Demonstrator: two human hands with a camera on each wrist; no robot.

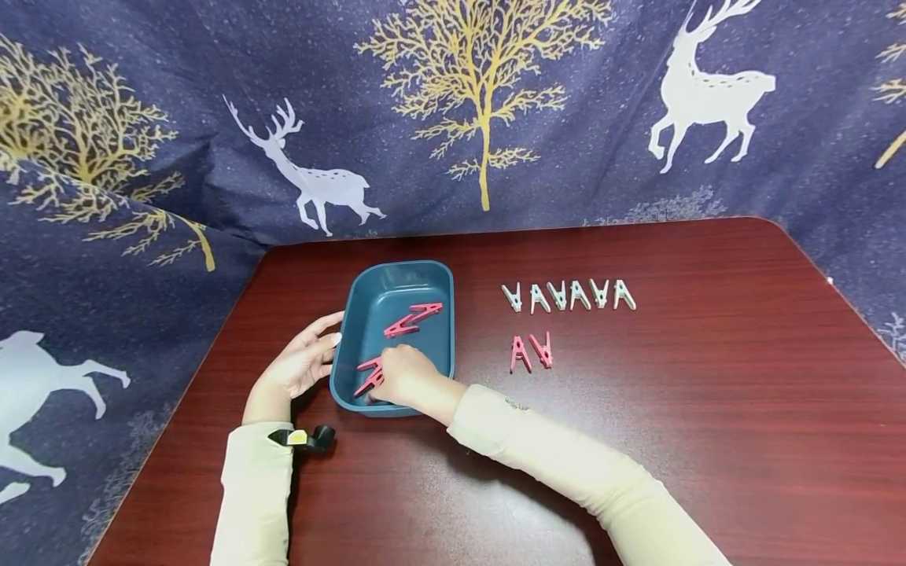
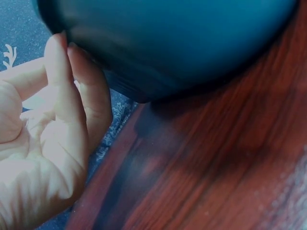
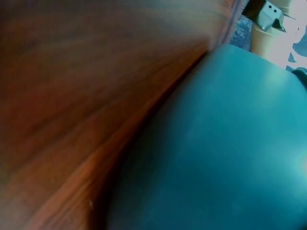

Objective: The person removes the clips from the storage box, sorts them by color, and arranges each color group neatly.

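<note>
A blue plastic bin stands on the table with several red clothespins inside. My left hand is at the bin's left side, its fingertips against the outer wall near the rim. In the left wrist view those fingers reach up to the blue wall. Over the bin's near rim reaches my right hand, down among red clothespin arms near the front left corner. Its fingertips are mostly hidden, so I cannot tell whether it pinches one. The right wrist view shows mainly the bin's outer wall.
Right of the bin, several pale clothespins form a row on the dark red wooden table. Two red clothespins lie in front of that row. A blue cloth with deer and trees hangs behind the table.
</note>
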